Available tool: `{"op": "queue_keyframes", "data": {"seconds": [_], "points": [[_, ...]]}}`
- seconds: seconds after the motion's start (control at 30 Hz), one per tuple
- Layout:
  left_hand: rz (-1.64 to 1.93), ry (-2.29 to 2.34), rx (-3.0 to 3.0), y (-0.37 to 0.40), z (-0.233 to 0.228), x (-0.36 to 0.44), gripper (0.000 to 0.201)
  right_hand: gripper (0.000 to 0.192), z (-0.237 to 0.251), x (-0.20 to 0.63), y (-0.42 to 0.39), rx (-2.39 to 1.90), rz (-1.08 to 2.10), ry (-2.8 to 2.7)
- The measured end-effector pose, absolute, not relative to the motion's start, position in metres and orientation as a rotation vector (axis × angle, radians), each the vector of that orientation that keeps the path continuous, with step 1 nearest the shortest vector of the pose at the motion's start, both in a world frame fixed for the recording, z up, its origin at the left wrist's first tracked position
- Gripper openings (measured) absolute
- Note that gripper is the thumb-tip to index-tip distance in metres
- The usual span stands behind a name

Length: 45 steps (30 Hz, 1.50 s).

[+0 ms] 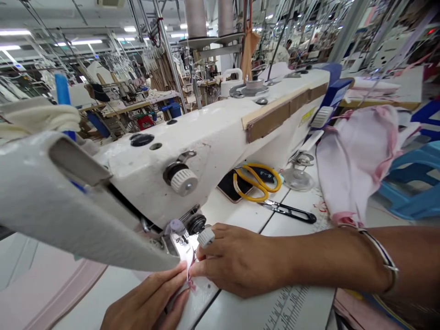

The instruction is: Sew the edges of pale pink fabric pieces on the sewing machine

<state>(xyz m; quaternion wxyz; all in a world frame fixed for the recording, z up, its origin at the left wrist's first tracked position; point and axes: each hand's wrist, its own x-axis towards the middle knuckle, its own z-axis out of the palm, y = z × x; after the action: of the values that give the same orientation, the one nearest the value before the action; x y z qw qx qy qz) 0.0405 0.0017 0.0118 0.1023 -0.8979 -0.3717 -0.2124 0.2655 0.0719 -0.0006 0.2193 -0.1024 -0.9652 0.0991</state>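
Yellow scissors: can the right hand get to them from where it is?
Probably yes. The scissors lie in the open on the table behind the right hand, with nothing between. But the hand is pinching fabric at the needle.

Bare forearms, silver bangle (381, 254) on right wrist

White sewing machine (213, 137) above the fingers, with a brown cardboard strip (282, 112) taped on its arm and black round caps on top. Pale pink fabric piece (188, 266) pinched between the fingers of left hand (147, 302) and right hand (240, 261). Behind the right-hand fingers, scissors (257, 183) with yellow handles, beside a black phone (232, 185) and black thread snips (292, 212). To the right of the fingers, light pink cloth pile (357, 156) with darker pink edging. Silver bangle (381, 254) on the right wrist. Under the fingers, white table (295, 311) printed with black ruler marks. Blue plastic stool (415, 183) far right.
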Motion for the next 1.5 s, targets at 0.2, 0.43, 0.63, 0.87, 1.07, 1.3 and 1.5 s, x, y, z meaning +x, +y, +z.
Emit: {"op": "queue_keyframes", "data": {"seconds": [0.2, 0.43, 0.63, 0.87, 1.07, 1.3, 1.5], "points": [[-0.641, -1.084, -2.631, -0.001, 0.004, 0.034, 0.027, 0.019, 0.003, 0.265, 0.071, -0.290, 0.274, -2.700], [-0.588, -1.121, -2.637, 0.000, 0.001, 0.030, 0.031, 0.021, -0.002, 0.266, 0.071, -0.250, 0.237, -2.659], [-0.618, -1.080, -2.664, 0.001, 0.004, 0.031, 0.034, 0.022, -0.005, 0.264, 0.068, -0.232, 0.133, -2.645], [-0.664, -1.103, -2.658, 0.002, 0.007, 0.034, 0.032, 0.016, 0.000, 0.262, 0.068, -0.319, 0.159, -2.741], [-0.592, -1.062, -2.640, -0.001, -0.004, 0.024, 0.028, 0.019, 0.001, 0.264, 0.069, -0.288, 0.246, -2.754], [-0.502, -0.996, -2.658, -0.005, -0.008, 0.017, 0.031, 0.020, -0.001, 0.267, 0.073, -0.224, 0.298, -2.723], [-0.449, -0.944, -2.633, -0.007, -0.008, 0.019, 0.032, 0.018, 0.002, 0.266, 0.071, -0.211, 0.280, -2.733]]}}
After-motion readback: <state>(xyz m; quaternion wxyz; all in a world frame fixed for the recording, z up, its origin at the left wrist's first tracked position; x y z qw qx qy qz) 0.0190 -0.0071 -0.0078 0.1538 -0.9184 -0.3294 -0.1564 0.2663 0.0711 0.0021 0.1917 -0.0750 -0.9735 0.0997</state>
